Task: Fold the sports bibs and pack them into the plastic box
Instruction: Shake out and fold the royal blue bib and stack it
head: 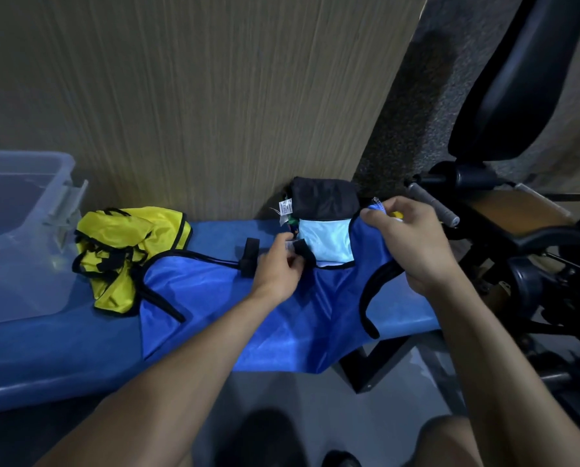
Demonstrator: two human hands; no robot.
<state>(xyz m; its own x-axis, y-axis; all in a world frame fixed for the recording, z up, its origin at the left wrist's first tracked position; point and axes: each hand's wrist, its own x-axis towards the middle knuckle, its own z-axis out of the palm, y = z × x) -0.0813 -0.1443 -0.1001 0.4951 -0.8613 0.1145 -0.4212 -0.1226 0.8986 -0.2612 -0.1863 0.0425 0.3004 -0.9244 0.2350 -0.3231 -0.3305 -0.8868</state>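
Count on the bench: bibs, box, hands.

One blue bib (248,311) spread flat; one yellow bib (130,247) crumpled. A third pile at the wall, black and pale blue cloth (325,217) with a white tag, number of pieces in it unclear. One clear plastic box (22,251). One blue bench (45,352). Two hands: left hand (278,267), right hand (413,241). One black exercise machine (504,136) at right.

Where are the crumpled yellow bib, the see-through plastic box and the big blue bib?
crumpled yellow fabric bib (126,237): head view, on its bunched middle.
clear plastic storage box (22,264): head view, on its near side wall.
shiny blue fabric bib (221,308): head view, on the flat panel spread over the bench.
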